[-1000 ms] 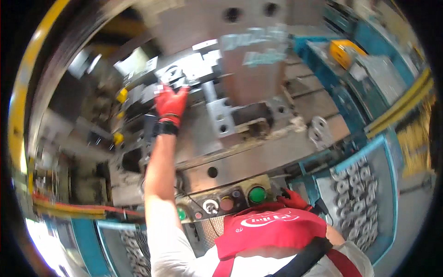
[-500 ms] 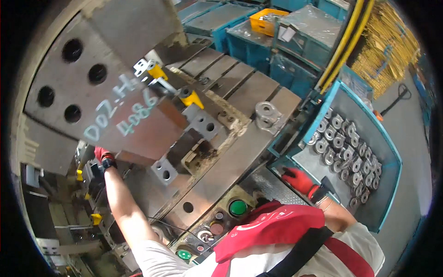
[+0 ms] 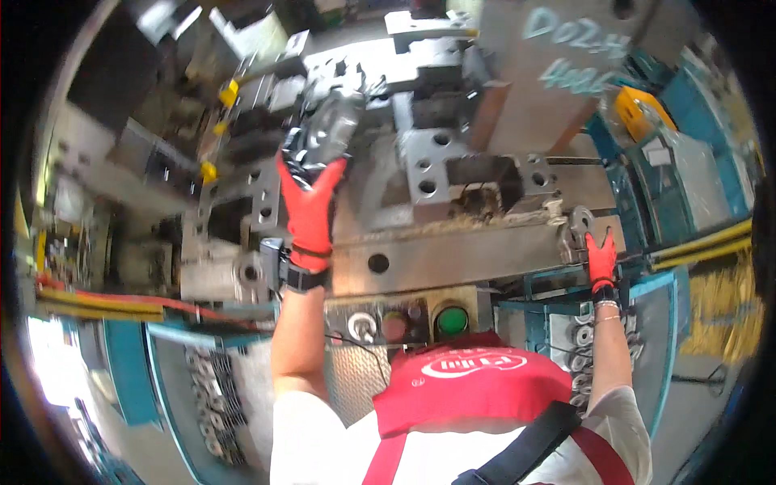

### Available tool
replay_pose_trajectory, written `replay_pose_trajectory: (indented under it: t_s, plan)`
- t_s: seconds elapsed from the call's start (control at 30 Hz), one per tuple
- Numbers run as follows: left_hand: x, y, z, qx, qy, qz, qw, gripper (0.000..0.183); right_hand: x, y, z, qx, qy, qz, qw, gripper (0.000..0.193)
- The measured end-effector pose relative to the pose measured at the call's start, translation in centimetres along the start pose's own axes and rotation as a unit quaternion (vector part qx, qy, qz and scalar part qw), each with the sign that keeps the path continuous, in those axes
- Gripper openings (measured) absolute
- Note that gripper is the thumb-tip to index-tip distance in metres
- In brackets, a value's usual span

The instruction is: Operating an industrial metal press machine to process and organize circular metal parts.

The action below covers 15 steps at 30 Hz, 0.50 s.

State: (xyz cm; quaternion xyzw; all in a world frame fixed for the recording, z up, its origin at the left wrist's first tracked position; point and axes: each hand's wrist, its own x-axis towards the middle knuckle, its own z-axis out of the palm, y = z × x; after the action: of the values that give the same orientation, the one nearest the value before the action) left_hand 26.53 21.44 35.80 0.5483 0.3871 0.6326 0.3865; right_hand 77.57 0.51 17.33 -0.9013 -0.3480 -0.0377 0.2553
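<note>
My left hand (image 3: 309, 194), in a red glove with black fingertips, is closed around a grey ring-shaped metal casting (image 3: 335, 125) and holds it above the machine bed. Motion blurs the casting and the fingertips. At the right end of the bed, similar metal castings (image 3: 569, 241) rest close together. My right hand (image 3: 600, 257), also red-gloved, reaches the right edge of these castings with thumb and fingers spread apart. Whether the fingers press on them I cannot tell. Steel die blocks with round holes (image 3: 426, 174) lie between my two hands.
A large marked steel block (image 3: 533, 97) overhangs the bed. Along the bed's near edge sits a control panel with a green button (image 3: 451, 321). Blue bins of castings stand at left (image 3: 166, 380) and right (image 3: 659, 339). Yellow rails (image 3: 703, 244) run at far right.
The view has swung to the left. My left hand has come out from beside the large block with a casting in it. My right hand has moved from the bin side to the castings on the bed.
</note>
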Motion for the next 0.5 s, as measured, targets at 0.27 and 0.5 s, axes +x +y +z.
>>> replay_pose_trajectory:
  t_s: [0.27,0.5]
  plan:
    - [-17.1,-2.3,-4.4,0.100,0.084,-0.198,0.971,0.080,5.4,3.8,4.4,0.058,-0.237,0.016,0.970,0.101]
    - [-20.9,-6.9,-6.7,0.462,0.064,-0.101,0.879,0.093,7.1,4.1,4.8,0.065,-0.231,-0.023,0.970,0.100]
